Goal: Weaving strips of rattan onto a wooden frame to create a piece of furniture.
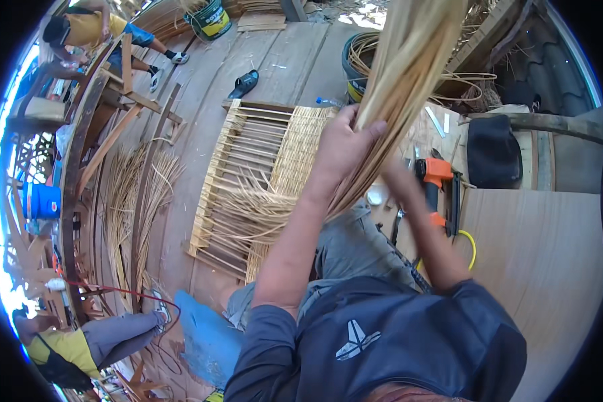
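My left hand is closed around a thick bundle of long, pale tan cane-like strips, which rises past the top of the picture. The bundle's lower ends fan out by my lap. My right hand is just right of the bundle, smeared by motion, its fingers partly hidden behind the strips. Left of the bundle lies a wooden frame with slats, partly covered by a woven panel. Loose strips stick out across the slats beside my left forearm.
An orange and black nail gun with a yellow hose lies at right, near a plywood sheet. A bucket of coiled cane and a slipper are farther off. Strip piles lie left. Two people are on the left side.
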Tool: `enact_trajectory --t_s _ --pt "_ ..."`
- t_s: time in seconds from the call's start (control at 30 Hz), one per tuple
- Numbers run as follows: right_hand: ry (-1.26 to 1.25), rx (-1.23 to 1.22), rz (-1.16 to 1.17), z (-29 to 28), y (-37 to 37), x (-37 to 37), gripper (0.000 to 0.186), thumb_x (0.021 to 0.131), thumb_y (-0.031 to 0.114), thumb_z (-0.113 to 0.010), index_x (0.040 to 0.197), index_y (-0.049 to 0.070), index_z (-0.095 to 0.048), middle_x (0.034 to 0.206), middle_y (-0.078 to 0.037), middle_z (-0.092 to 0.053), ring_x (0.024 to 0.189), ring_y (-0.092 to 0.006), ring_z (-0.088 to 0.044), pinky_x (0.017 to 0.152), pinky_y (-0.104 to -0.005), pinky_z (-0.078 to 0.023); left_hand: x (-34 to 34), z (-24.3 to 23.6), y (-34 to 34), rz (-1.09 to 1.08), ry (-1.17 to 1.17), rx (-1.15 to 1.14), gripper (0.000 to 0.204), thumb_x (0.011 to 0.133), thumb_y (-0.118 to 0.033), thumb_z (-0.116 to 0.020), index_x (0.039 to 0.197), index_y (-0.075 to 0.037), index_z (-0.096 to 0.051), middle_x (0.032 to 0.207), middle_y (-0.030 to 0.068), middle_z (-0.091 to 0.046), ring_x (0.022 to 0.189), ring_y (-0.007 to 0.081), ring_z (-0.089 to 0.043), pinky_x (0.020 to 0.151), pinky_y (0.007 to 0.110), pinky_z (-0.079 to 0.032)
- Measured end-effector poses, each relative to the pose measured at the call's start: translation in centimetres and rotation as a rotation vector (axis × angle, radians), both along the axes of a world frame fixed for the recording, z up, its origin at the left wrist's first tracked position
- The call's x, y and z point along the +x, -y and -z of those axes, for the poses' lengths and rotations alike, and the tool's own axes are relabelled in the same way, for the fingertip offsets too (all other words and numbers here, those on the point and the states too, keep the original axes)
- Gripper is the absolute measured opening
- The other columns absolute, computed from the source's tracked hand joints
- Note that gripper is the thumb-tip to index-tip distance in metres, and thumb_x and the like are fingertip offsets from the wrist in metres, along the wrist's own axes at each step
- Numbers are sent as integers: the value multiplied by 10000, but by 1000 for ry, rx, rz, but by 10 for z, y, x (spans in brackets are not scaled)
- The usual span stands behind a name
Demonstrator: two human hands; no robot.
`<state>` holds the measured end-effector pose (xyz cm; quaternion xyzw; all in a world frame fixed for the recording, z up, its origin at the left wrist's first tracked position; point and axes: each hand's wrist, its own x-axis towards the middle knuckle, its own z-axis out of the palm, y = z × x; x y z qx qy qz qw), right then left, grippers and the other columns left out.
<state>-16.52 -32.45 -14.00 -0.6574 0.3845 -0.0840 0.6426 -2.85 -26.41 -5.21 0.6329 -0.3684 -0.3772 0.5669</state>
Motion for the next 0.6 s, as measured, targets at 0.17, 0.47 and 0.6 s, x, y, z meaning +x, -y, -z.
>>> enact_trajectory --t_s 0.17,0.47,0.6 --pt "691 140 349 6 -81 50 510 783 133 -665 1224 -18 -457 1078 -81 -577 971 -194 -576 875 -308 -467 20 -44 56 39 -228 80 488 834 -282 -656 1164 58 -538 1008 125 -638 852 163 -607 770 291 -489" --pt "782 592 585 -33 20 71 403 883 163 -561 1209 -44 -446 1072 -136 -590 943 -226 -615 834 -341 -522 126 115 -105 111 -707 668 458 927 -322 -489 1230 19 -526 1118 144 -615 1005 214 -589 905 342 -465" --pt "700 720 628 9 22 85 418 892 152 -535 1244 -33 -407 1065 -147 -593 935 -232 -622 837 -362 -529 98 66 -97 477 -190 709 540 888 -415 -552 1176 42 -560 1048 142 -636 938 200 -600 820 322 -489"
